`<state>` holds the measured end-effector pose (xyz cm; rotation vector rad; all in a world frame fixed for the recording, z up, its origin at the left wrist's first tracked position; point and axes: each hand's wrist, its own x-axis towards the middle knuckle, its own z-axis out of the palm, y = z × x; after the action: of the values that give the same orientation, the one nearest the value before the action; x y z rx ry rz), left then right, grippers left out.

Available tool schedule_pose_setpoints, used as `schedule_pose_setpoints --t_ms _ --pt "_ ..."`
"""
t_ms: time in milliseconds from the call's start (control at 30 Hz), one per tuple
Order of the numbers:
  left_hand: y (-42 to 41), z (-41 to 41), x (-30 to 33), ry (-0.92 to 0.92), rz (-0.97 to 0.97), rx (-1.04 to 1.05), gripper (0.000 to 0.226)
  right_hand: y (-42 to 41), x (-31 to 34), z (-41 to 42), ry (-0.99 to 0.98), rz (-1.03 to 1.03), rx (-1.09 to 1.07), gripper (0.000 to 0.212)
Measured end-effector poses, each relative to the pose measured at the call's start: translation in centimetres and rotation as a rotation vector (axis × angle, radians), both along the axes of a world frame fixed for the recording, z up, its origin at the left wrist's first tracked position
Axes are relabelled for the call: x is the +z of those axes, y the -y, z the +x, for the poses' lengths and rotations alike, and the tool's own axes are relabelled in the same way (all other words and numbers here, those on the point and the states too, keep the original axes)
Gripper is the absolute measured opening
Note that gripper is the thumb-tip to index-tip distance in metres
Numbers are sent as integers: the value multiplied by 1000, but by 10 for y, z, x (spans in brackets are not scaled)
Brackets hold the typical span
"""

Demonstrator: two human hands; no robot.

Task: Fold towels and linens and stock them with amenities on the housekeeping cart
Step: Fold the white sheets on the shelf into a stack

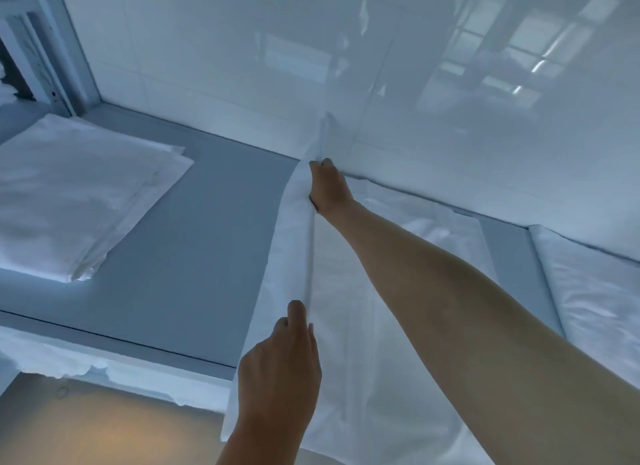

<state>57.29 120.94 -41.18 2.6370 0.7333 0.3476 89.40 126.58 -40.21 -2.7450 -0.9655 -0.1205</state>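
A white linen sheet (pixel 349 326) lies spread over the grey table (pixel 207 242), with its left edge raised into a fold. My right hand (pixel 327 187) reaches far across and grips that raised edge near the wall. Close to the table's front edge, my left hand (pixel 284 357) pinches the same edge between thumb and fingers. The sheet's near end hangs over the front of the table.
A stack of folded white linens (pixel 76 194) sits at the left of the table. More white cloth (pixel 595 291) lies at the right. A glossy white tiled wall (pixel 346 66) backs the table. A metal shelf frame (pixel 45 48) stands at the far left.
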Motion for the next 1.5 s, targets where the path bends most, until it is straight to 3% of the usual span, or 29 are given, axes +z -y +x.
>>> schedule_pose_setpoints --t_ms 167,433,567,667,800,867,967,1133,1267,1500 --pt "80 15 28 -18 -45 -85 28 87 34 29 -47 149 -3 62" --pt "219 59 72 -20 12 -230 45 232 91 69 -38 364 -9 57" --pt "300 80 84 -60 -64 -351 49 327 101 96 -37 388 -92 55" --pt "358 95 73 -132 -136 -380 47 396 82 113 -152 310 -220 56" --pt "416 103 25 -334 -277 -479 41 451 -1 102 -495 -125 -351 81" --pt "412 101 1 -429 -210 -490 35 465 -47 80 -464 -259 -307 76" --pt "364 106 -35 -370 -25 -468 34 465 -90 46 -320 -159 -199 62" --pt "244 131 -79 -299 184 -344 59 446 -112 20 -252 -11 -134 63" --pt "185 131 -109 -296 240 -353 65 440 -126 16 -216 12 -145 64" --pt "178 111 -126 -229 180 -394 69 442 -137 7 -206 -11 -156 65"
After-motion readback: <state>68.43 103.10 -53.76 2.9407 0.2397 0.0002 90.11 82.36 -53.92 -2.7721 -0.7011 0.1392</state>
